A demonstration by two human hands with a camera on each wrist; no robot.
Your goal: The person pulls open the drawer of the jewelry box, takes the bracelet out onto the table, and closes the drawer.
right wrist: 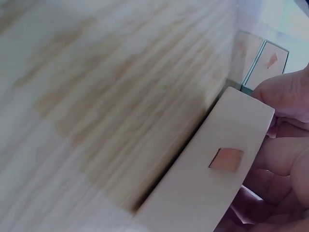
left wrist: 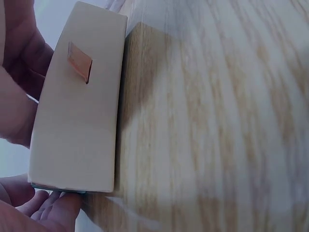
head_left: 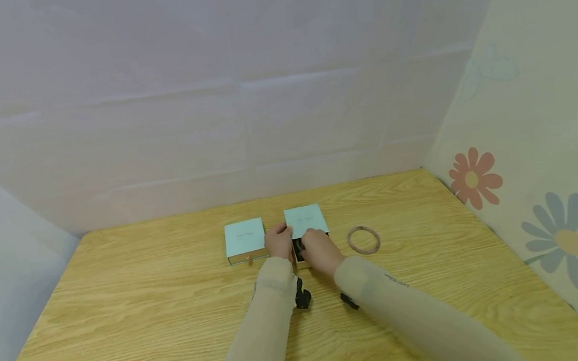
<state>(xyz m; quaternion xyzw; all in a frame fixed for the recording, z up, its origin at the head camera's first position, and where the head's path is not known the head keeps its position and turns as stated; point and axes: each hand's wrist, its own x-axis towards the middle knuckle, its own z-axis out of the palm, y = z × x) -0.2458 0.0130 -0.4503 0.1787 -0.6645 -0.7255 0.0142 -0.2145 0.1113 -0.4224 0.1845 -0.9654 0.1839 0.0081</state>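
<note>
A light turquoise drawer box (head_left: 305, 219) lies on the table with its drawer pulled out toward me. The drawer has a dark inside and, in the left wrist view, a cream front (left wrist: 77, 121) with a small orange-brown ribbon tab (left wrist: 80, 62). My left hand (head_left: 279, 242) grips the box at its left side. My right hand (head_left: 322, 251) reaches over the open drawer, its curled fingers (right wrist: 285, 154) down behind the drawer front. Whether they pinch anything inside is hidden. A pinkish-brown bangle (head_left: 363, 240) lies flat to the right of my right hand.
A second turquoise drawer box (head_left: 245, 239), pushed shut, sits left of my left hand, its ribbon tab facing me. Both stand on a wood-grain table (head_left: 150, 307). A pale wall rises behind it, and a flower-patterned panel (head_left: 552, 180) borders the right side.
</note>
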